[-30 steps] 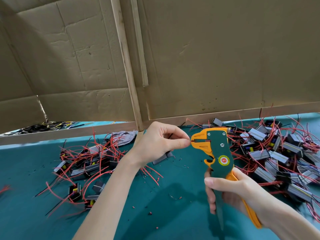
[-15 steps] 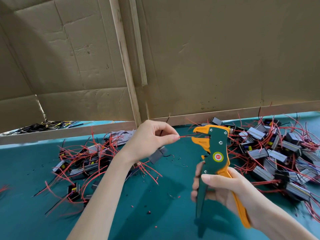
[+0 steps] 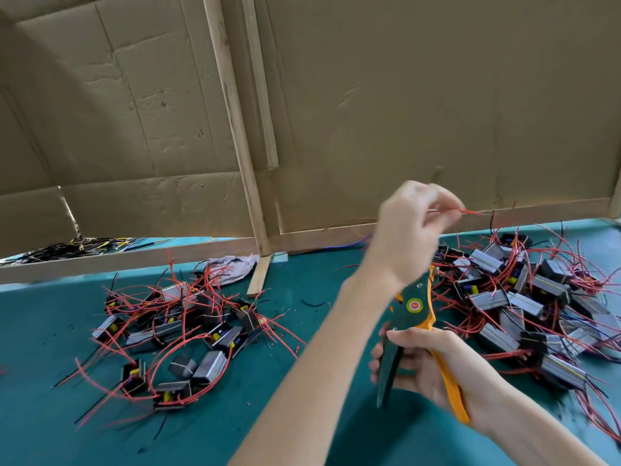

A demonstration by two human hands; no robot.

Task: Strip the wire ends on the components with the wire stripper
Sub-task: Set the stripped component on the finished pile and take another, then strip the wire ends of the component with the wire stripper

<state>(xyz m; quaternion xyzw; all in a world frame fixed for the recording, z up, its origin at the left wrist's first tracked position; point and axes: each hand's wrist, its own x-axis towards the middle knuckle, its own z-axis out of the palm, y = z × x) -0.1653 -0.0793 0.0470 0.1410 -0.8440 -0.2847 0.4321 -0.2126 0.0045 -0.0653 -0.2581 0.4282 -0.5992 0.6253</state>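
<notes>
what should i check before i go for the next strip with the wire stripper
1. Right hand grips the wire stripper by its handles: ok.
2. Left hand pinches a red wire at its fingertips: ok.
3. Wire end seated in the stripper's head: not ok; the wire is held up above the tool, apart from it.
4. Stripper's head open and ready: cannot tell; the left wrist covers it.
5. That wire end already bare: cannot tell; it is blurred.
6. More components at hand: ok; the left pile and right pile lie on the table.
</notes>
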